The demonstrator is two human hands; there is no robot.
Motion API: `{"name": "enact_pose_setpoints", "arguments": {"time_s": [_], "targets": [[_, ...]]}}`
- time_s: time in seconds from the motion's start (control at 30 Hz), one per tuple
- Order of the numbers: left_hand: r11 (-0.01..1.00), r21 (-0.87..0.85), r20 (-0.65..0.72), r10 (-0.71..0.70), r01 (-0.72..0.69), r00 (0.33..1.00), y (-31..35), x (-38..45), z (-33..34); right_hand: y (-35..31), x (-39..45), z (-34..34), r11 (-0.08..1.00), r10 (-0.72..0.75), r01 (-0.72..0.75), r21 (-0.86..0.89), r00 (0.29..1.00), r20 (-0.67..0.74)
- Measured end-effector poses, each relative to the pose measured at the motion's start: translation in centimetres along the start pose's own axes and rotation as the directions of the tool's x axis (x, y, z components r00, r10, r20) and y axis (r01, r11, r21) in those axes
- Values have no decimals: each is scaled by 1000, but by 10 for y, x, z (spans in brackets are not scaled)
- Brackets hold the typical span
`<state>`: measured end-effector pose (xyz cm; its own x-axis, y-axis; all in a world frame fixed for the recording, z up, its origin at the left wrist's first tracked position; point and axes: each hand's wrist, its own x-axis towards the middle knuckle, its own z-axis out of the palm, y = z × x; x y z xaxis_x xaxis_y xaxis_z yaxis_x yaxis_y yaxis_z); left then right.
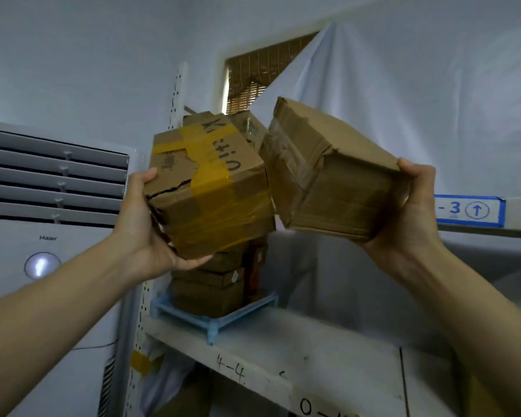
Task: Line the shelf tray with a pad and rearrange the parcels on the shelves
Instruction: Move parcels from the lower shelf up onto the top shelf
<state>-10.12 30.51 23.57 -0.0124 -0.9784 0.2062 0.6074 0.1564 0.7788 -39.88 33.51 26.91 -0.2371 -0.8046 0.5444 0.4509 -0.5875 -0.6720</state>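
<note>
My left hand (pixel 146 227) grips a cardboard parcel wrapped in yellow tape (pixel 211 188), with black handwriting on its top, held up at the left. My right hand (pixel 409 212) holds a plain brown cardboard parcel (pixel 331 176), tilted, at the right. The two parcels almost touch in mid-air. Below them a stack of brown parcels (pixel 211 287) stands in a light blue shelf tray (pixel 214 322) on the white shelf (pixel 283 350) marked 4-4. Another parcel (pixel 250 124) shows behind the taped one. No pad is visible.
A white standing air conditioner (pixel 51 221) is at the left, beside the perforated shelf upright (pixel 176 94). White cloth (pixel 403 100) hangs behind the shelves. An upper shelf edge with a blue label (pixel 469 210) runs at the right.
</note>
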Motion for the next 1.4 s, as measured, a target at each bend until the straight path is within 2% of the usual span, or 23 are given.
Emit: {"name": "enact_pose_setpoints", "arguments": {"time_s": [0.17, 0.3, 0.5, 0.67, 0.87, 0.93, 1.03, 1.13, 1.2, 1.27, 1.33, 1.4], "targets": [[999, 44, 105, -13, 9, 994, 33, 27, 54, -36, 20, 10, 994, -109, 110, 21, 994, -31], [992, 119, 142, -61, 45, 988, 38, 55, 90, -57, 35, 10, 995, -95, 95, -7, 987, -131], [971, 205, 198, -164, 123, 966, 34, 106, 140, -76, 68, 11, 986, -166, 166, -20, 950, -264], [941, 306, 212, -215, 144, 954, 39, 147, 158, -69, 102, 23, 987, -156, 163, 8, 955, -251], [862, 506, 271, -184, 23, 945, 51, 179, 168, -51, 136, 37, 985, -164, 170, 11, 963, -214], [798, 599, 277, -139, -58, 951, 50, 187, 169, -47, 146, 39, 984, -174, 176, -12, 959, -225], [653, 708, 311, 55, -270, 949, 40, 195, 167, -39, 158, 41, 983, -184, 178, -47, 954, -237], [546, 683, 388, 292, -485, 874, 27, 210, 163, -30, 169, 44, 985, -175, 168, -49, 957, -230], [405, 678, 477, 394, -614, 786, 18, 216, 162, -24, 175, 49, 986, -167, 161, -47, 963, -213], [255, 702, 541, 415, -665, 731, 9, 222, 159, -18, 182, 52, 987, -160, 153, -52, 966, -204], [139, 748, 548, 423, -650, 721, 1, 230, 155, -13, 189, 55, 987, -160, 149, -66, 964, -210], [83, 774, 530, 458, -628, 714, -5, 239, 151, -9, 194, 56, 986, -157, 143, -80, 962, -222]]}}
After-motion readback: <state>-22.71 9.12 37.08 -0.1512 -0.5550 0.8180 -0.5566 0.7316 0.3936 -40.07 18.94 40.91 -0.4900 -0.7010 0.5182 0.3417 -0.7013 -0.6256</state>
